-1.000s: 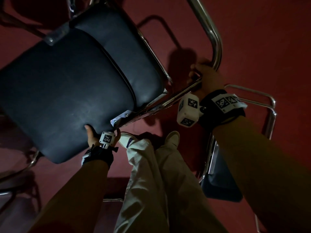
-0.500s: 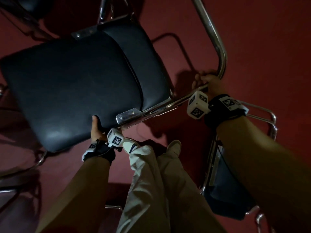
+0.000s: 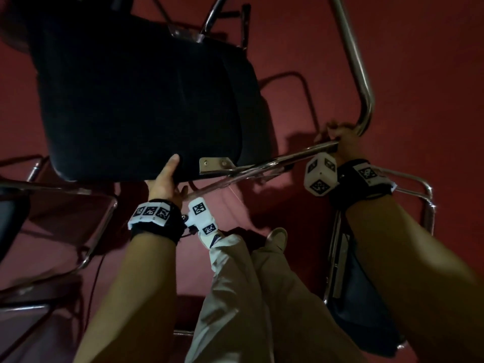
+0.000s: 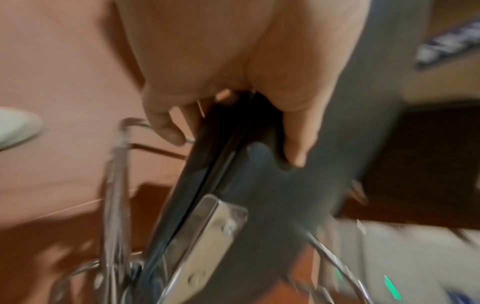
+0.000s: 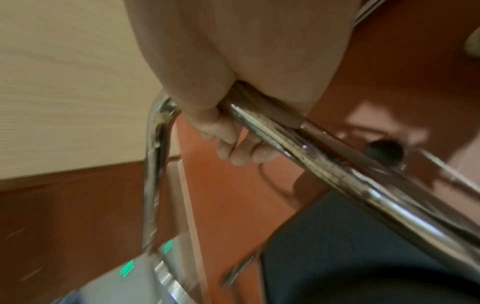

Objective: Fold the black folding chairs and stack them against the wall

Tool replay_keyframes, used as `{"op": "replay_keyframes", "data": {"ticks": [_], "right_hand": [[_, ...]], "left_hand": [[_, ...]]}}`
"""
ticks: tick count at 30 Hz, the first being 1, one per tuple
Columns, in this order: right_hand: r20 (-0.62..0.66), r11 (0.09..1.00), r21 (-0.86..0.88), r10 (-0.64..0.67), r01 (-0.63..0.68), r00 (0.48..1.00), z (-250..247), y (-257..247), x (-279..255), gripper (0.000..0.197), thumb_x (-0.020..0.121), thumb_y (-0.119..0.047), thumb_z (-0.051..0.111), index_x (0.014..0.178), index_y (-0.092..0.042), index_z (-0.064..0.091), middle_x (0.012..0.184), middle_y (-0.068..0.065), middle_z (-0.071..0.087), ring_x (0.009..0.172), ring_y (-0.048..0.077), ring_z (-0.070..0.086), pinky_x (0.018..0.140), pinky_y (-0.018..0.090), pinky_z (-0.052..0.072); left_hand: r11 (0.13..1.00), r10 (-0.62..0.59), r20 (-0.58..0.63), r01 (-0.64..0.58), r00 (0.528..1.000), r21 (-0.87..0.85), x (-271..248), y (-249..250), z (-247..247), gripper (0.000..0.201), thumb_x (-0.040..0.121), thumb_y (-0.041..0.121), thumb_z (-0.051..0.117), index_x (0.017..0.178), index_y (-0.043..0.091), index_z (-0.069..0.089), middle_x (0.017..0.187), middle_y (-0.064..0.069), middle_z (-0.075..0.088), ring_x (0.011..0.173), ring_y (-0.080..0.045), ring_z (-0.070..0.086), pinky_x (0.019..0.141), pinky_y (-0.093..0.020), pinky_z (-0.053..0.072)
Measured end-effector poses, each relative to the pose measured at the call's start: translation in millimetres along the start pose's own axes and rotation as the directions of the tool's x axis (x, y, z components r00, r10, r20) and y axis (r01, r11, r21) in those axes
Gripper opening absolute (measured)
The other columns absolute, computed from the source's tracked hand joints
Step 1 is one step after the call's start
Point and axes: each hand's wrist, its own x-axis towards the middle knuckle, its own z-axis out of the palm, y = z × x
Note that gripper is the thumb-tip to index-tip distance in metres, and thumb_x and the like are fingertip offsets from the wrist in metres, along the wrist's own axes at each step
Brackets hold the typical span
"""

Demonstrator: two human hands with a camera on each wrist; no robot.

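Note:
A black folding chair with a padded seat (image 3: 146, 100) and a chrome tube frame (image 3: 358, 74) hangs tilted above the red floor. My left hand (image 3: 165, 176) grips the near edge of the seat (image 4: 272, 185), thumb on top and fingers underneath. My right hand (image 3: 340, 140) is curled round the chrome tube (image 5: 337, 164) just beside its bend. A metal bracket (image 3: 214, 165) joins seat and frame between the two hands.
Another folded chair (image 3: 366, 297) lies on the floor under my right arm. More chrome chair frames (image 3: 78, 226) stand at the left. My legs and shoes (image 3: 275, 237) are below the held chair. A pale wall (image 5: 64, 72) shows in the right wrist view.
The chair has swung round and risen, its seat now turned more upright and darker. Both hands keep their grips and have moved up and right with it.

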Motion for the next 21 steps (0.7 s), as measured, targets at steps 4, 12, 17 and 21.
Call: {"op": "replay_keyframes", "data": {"ticks": [4,12,17,21], "right_hand": [[0.051,0.995,0.032,-0.097,0.095,0.994,27.3,-18.2,-19.8,0.026,0.089,0.012,0.041,0.086,-0.01,0.054,0.069,0.002,0.061,0.047,0.011,0.052,0.044,0.021,0.043],[0.021,0.988,0.14,-0.061,0.057,0.998,25.6,-30.5,-28.2,0.011,0.093,-0.009,0.062,0.085,-0.016,0.057,0.059,-0.001,0.052,0.053,0.013,0.052,0.055,0.026,0.047],[0.0,0.997,0.071,-0.031,0.031,1.0,13.5,-39.2,-23.2,0.015,0.087,-0.02,0.072,0.081,-0.015,0.059,0.058,-0.002,0.052,0.054,0.014,0.055,0.061,0.032,0.05],[-0.069,0.979,-0.073,-0.194,0.189,0.979,12.2,-62.9,-20.8,0.036,0.091,-0.046,0.06,0.103,-0.013,0.055,0.06,-0.003,0.051,0.054,0.012,0.058,0.065,0.034,0.058]], "left_hand": [[0.972,0.129,-0.055,-0.115,0.99,0.207,-25.1,8.8,24.5,0.105,0.077,0.04,0.083,0.155,0.02,0.016,0.121,0.002,0.05,0.108,-0.019,0.056,0.092,-0.04,0.05],[0.96,0.24,-0.007,-0.236,0.971,0.148,-47.7,31.8,34.7,0.071,0.072,0.045,0.082,0.126,0.014,0.049,0.125,-0.004,0.064,0.113,-0.019,0.062,0.094,-0.041,0.05],[0.954,0.268,0.089,-0.278,0.959,0.117,-48.4,48.6,41.6,0.089,0.056,0.059,0.086,0.132,0.023,0.055,0.122,0.0,0.07,0.111,-0.019,0.067,0.092,-0.045,0.051],[0.94,0.234,0.146,-0.262,0.961,0.219,-49.5,60.2,49.7,0.092,0.054,0.055,0.086,0.135,0.023,0.057,0.118,0.005,0.072,0.112,-0.016,0.067,0.089,-0.044,0.048]]}}
